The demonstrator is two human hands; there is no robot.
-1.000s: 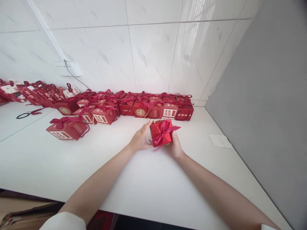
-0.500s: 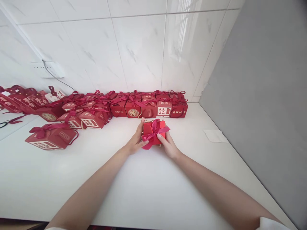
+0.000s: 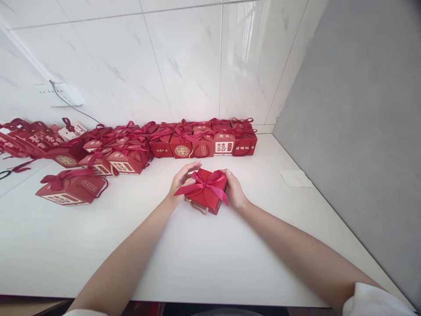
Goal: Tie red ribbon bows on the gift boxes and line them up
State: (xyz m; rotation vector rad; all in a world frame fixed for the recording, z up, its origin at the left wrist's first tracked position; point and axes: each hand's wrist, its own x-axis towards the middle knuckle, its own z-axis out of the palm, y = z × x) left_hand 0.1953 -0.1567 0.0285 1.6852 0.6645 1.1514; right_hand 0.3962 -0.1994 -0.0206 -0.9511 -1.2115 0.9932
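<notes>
Both my hands hold a small red gift box point(image 3: 210, 199) with a dark pink ribbon bow on top, just above the white table point(image 3: 197, 259). My left hand point(image 3: 180, 182) grips its left side, fingers curled over the top edge. On the box's right side my right hand point(image 3: 234, 191) is closed against it. The box is tilted, its top facing me, and a thin cord handle hangs below it.
A row of several similar red ribboned boxes point(image 3: 204, 142) lines the tiled wall, running off to the left. One box point(image 3: 70, 188) lies on its side at the left. A white paper scrap point(image 3: 296, 177) lies near the grey wall on the right.
The box has turned in my hands and come a little nearer to me, its bow now facing up toward me. The view has shifted slightly upward.
</notes>
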